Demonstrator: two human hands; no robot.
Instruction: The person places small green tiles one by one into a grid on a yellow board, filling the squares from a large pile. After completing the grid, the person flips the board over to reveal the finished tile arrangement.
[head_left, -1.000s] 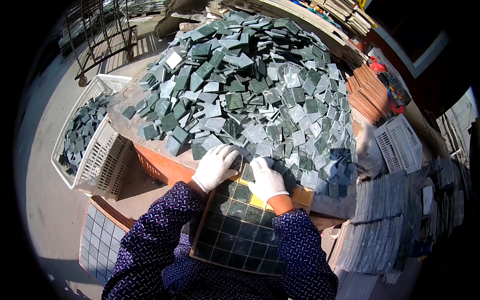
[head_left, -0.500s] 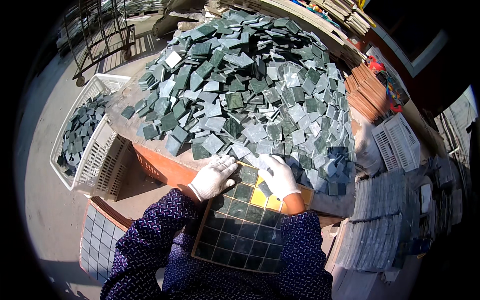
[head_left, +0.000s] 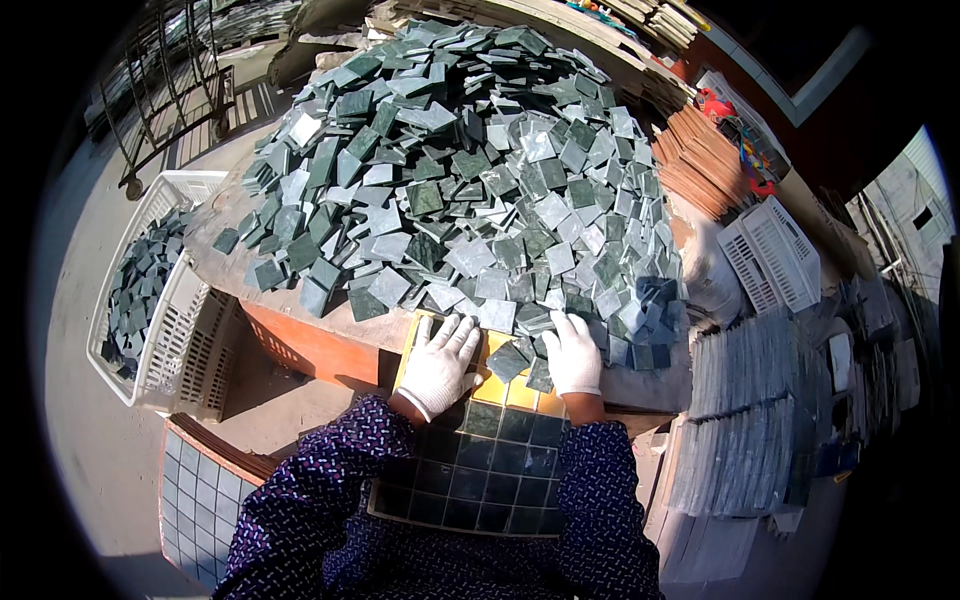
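Note:
A shallow tray [head_left: 452,522] with a yellow base lies in front of me, its nearer rows filled with dark green square tiles [head_left: 467,484] set in a grid. My left hand [head_left: 438,366], in a white glove, rests over its far left part with fingers spread. Beside the far right part is my gloved right hand [head_left: 574,356], its fingers stretched toward the pile's edge. Between the hands a loose tile [head_left: 507,362] lies askew on the yellow base [head_left: 490,390], and another loose tile [head_left: 540,376] touches or nearly touches my right hand. What lies under both palms is hidden.
A large heap of green-grey tiles [head_left: 425,198] covers the table beyond the tray. White crates [head_left: 168,345] with tiles stand at left, above a stack of tiled sheets [head_left: 200,490]. At right are a white crate [head_left: 770,255], brown sheets [head_left: 700,160] and bundled grey stacks [head_left: 740,420].
The view has shifted. My right hand has moved toward the tray's right side, and my left hand now lies spread on its far left. Loose tiles sit askew between them; more yellow base shows.

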